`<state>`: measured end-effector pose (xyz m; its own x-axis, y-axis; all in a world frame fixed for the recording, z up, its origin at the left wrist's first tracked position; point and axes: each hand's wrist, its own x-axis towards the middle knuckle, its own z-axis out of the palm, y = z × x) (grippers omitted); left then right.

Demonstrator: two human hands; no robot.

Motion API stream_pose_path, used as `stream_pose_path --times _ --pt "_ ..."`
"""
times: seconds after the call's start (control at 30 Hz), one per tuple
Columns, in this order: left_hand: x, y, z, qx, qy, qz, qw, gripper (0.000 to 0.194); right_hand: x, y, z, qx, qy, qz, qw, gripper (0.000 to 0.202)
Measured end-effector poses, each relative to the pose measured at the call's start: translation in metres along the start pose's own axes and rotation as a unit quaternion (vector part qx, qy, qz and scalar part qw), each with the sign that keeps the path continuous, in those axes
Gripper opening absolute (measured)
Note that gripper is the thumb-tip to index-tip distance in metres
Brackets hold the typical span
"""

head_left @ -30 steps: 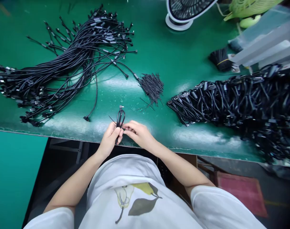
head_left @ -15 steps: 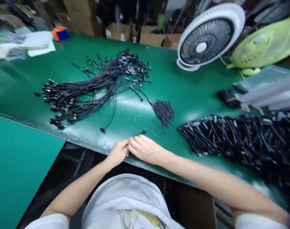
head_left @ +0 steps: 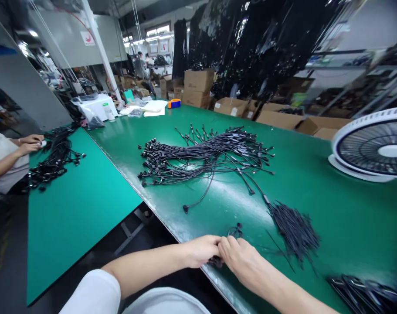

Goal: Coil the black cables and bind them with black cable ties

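Note:
At the table's front edge, my left hand [head_left: 201, 251] and my right hand [head_left: 240, 258] meet, fingers closed around a black cable [head_left: 235, 230]. Part of the cable shows as a small loop with a plug beyond my knuckles, and a dark piece shows beneath the fingers. The grip itself is mostly hidden. Further back lies a long pile of black cables [head_left: 198, 153] with plugs at both ends; one cable strays towards me. Right of my hands is a heap of short thin black ties [head_left: 295, 232], a few of them loose.
Tied-up black cables [head_left: 361, 293] lie at the lower right. A white fan [head_left: 389, 150] stands on the green table [head_left: 342, 222]. Cartons [head_left: 198, 85] line the far side. At a lower table [head_left: 77, 209] on the left, another person's hands [head_left: 30, 144] handle cables.
My view has swung left and up, bringing in the neighbouring table and the room. My hands remain together at the edge, and a loop of cable now shows beyond them.

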<state>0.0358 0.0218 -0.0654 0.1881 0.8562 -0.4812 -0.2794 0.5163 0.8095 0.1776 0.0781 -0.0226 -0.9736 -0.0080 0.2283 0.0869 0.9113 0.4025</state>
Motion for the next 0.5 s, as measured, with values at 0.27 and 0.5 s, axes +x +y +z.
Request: stream_pose_path --times 0.27,0.5 --pt "-0.004 0.019 0.003 -0.182 0.102 0.202 0.957 0.022 0.013 0.006 0.009 0.474 0.016 0.425 0.771 0.034" --pt "-0.019 0.022 -0.023 0.346 0.014 0.315 0.884 0.043 0.001 -0.002 0.02 0.657 0.017 0.543 0.523 0.048"
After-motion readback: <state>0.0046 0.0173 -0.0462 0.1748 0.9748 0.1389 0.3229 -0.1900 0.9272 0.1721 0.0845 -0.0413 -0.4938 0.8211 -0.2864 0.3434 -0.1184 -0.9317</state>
